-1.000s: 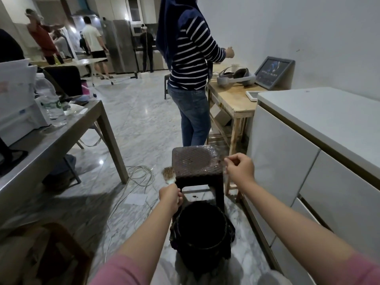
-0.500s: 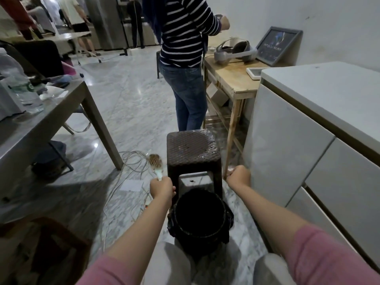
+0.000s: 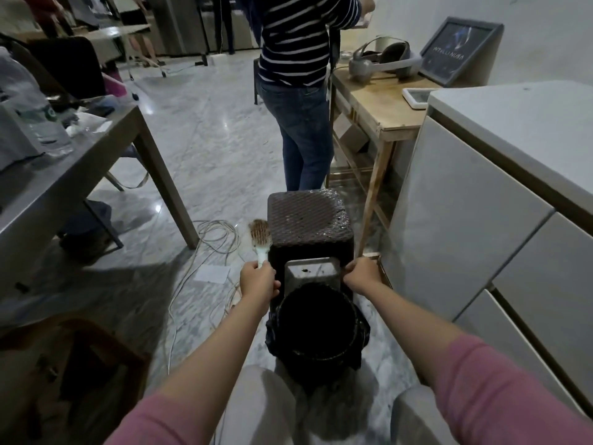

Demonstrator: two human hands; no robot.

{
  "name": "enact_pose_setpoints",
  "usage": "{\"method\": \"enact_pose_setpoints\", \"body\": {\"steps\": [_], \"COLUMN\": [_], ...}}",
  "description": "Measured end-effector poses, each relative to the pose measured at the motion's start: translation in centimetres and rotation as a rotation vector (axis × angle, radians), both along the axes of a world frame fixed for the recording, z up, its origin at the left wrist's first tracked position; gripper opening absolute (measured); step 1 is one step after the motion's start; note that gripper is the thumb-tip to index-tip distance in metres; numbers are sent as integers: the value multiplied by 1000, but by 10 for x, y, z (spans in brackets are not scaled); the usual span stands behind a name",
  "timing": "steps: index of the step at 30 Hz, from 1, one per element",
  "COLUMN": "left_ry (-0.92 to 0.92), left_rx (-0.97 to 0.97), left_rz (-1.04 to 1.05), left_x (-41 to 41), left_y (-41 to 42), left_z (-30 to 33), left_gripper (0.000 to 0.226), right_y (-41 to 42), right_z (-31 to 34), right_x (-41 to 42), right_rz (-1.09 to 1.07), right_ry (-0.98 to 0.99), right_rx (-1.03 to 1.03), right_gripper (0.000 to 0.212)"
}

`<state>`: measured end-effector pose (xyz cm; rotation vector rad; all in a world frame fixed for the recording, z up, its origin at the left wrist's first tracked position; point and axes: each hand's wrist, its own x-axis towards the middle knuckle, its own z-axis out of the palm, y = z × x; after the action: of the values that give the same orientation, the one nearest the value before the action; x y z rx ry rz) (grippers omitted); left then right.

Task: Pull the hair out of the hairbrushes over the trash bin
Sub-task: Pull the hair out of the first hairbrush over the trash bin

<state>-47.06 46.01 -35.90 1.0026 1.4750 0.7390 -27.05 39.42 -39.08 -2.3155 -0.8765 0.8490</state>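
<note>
A black trash bin (image 3: 273, 332) lined with a dark bag stands on the floor between my knees. Just beyond it is a brown woven stool (image 3: 308, 216). My left hand (image 3: 258, 282) is closed around the white handle of a hairbrush (image 3: 260, 235), whose bristle head points away from me beside the stool's left edge, with brownish hair in the bristles. My right hand (image 3: 362, 273) is a fist wrapped on the stool's right leg. Both hands are just past the bin's far rim.
A person in a striped top (image 3: 298, 91) stands right behind the stool. A white cabinet (image 3: 481, 194) runs along my right, a wooden table (image 3: 378, 104) beyond it. A grey table (image 3: 96, 149) is on the left, with loose cables (image 3: 211, 232) on the floor.
My view has dropped lower and closer to the bin. Both hands came down from above the stool top to its sides, and the brush stays in my left hand.
</note>
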Motion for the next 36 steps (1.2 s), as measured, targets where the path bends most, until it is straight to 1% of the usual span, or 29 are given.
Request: {"method": "enact_pose_setpoints", "body": {"steps": [3, 5, 8, 11, 13, 15, 17, 18, 19, 21, 24, 28, 31, 36], "left_ry": [2, 10, 23, 27, 20, 8, 2, 1, 4, 9, 17, 10, 30, 31], "left_rx": [10, 22, 37, 60, 71, 69, 58, 60, 68, 80, 80, 45, 51, 60], "left_rz": [-71, -110, -167, -199, -214, -235, -268, -280, -286, -293, -293, -243, -248, -250], "left_x": [3, 4, 5, 9, 13, 17, 21, 22, 24, 25, 24, 19, 19, 24], "left_y": [-5, -9, -15, -24, -31, -35, -39, -41, -43, -46, -49, -47, -48, -52], "left_z": [5, 7, 8, 15, 18, 20, 21, 21, 21, 22, 23, 23, 24, 31], "left_gripper": [35, 34, 33, 21, 18, 17, 19, 20, 19, 17, 18, 20, 20, 18], "right_y": [2, 2, 7, 12, 14, 15, 16, 17, 17, 15, 11, 7, 4, -3], "right_z": [8, 17, 30, 44, 53, 59, 59, 59, 59, 60, 64, 71, 77, 78], "right_x": [1, 0, -2, -12, -22, -32, -40, -43, -46, -50, -52, -53, -51, -47], "right_rz": [115, 134, 128, 117, 109, 139, 143, 118, 70, -45, -74, 11, 58, 51], "right_ry": [125, 118, 92, 184, 254, 316, 337, 320, 289, 213, 151, 29, -44, -48], "right_rx": [-26, 5, 108, 248, 339, 367, 358, 372, 399, 446, 450, 439, 443, 492], "right_gripper": [48, 49, 47, 44, 46, 53, 57, 55, 47, 25, 6, 18, 17, 16]}}
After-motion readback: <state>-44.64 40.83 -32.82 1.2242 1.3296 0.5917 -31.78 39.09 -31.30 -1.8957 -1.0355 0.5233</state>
